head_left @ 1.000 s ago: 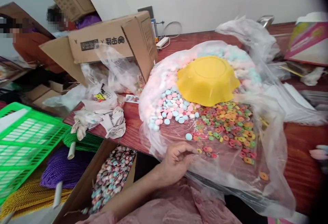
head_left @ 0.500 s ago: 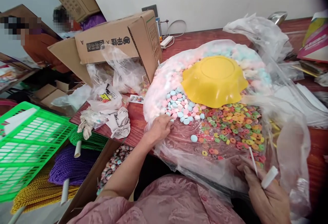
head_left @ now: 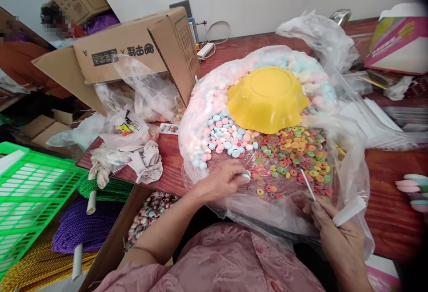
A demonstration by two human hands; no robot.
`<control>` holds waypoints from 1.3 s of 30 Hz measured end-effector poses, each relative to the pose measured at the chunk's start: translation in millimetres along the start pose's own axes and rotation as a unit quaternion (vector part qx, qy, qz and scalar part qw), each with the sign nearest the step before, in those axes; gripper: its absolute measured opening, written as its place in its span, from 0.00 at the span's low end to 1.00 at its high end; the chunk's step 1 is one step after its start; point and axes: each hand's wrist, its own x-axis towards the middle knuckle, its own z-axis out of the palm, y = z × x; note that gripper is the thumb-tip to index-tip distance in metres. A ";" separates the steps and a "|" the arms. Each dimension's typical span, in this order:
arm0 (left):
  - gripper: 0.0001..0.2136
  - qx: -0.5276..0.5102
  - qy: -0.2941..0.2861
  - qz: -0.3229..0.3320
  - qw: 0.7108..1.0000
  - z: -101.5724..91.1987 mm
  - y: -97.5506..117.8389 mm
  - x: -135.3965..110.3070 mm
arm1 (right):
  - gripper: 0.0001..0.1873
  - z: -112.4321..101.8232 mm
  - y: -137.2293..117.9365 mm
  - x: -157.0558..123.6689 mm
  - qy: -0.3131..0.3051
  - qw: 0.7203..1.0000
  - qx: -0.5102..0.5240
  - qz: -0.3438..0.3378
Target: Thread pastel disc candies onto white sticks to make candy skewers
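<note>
My left hand point(head_left: 225, 179) pinches a round, flat, pale-blue marshmallow point(head_left: 246, 176) over the clear plastic sheet, left of the ring candies. A thin white stick point(head_left: 308, 185) points up and leftward from the fingers of my right hand point(head_left: 334, 227). A white strip or tube point(head_left: 349, 211) also juts from that hand; its exact kind is unclear. Beyond my left hand lie loose pink, blue and white marshmallows point(head_left: 230, 135). Small colourful ring-shaped candies point(head_left: 294, 149) spread between my hands and an upside-down yellow bowl point(head_left: 267, 100).
At the left stands an open cardboard box point(head_left: 123, 51) with plastic bags in it. A green basket point(head_left: 33, 203) and bundles of purple cord point(head_left: 87, 223) are below the table edge. Several stacked marshmallows point(head_left: 413, 189) lie at the right edge. A person in orange point(head_left: 30, 64) is at the far left.
My left hand has moved right from the marshmallow pile, and the lone blue marshmallow is now in its fingers. My right hand has shifted slightly up and left. The view has turned right.
</note>
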 end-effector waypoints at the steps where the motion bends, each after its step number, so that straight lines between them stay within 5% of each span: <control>1: 0.08 0.034 -0.012 0.000 0.999 10.4 0.4 1.7 | 0.21 0.1 -0.7 -1.0 0.010 1.000 0.007 0.014; 7: 0.10 0.201 -0.027 0.010 0.979 45.0 -3.7 -13.5 | 0.17 -2.7 -3.1 -3.8 -0.005 1.000 0.006 -0.007; 15: 0.13 0.349 0.080 -0.025 0.934 33.7 -21.8 -16.3 | 0.14 0.5 -13.2 -3.4 -0.029 0.997 -0.004 -0.067; 19: 0.10 0.223 0.106 -0.004 0.969 34.4 -12.6 -27.1 | 0.13 -0.5 -10.7 -3.4 -0.045 0.995 -0.006 -0.083; 22: 0.07 0.033 0.152 -0.048 0.987 26.1 -1.1 -37.7 | 0.11 -1.3 -7.8 -3.7 -0.051 0.994 0.000 -0.097; 26: 0.07 -0.223 0.179 -0.177 0.942 7.7 6.1 -33.7 | 0.10 -0.8 -6.8 -3.4 -0.046 0.995 0.000 -0.094; 29: 0.08 -0.289 0.166 -0.227 0.915 3.9 2.7 -20.1 | 0.10 0.2 -6.5 -2.6 -0.039 0.995 0.005 -0.087; 34: 0.05 -0.153 0.139 -0.136 0.969 5.7 -11.8 -3.0 | 0.12 -0.4 -6.4 -2.7 -0.036 0.996 -0.011 -0.086; 39: 0.04 0.039 0.135 -0.091 0.986 -2.4 -28.3 15.8 | 0.12 -0.7 -10.3 -1.4 -0.029 0.992 -0.022 -0.119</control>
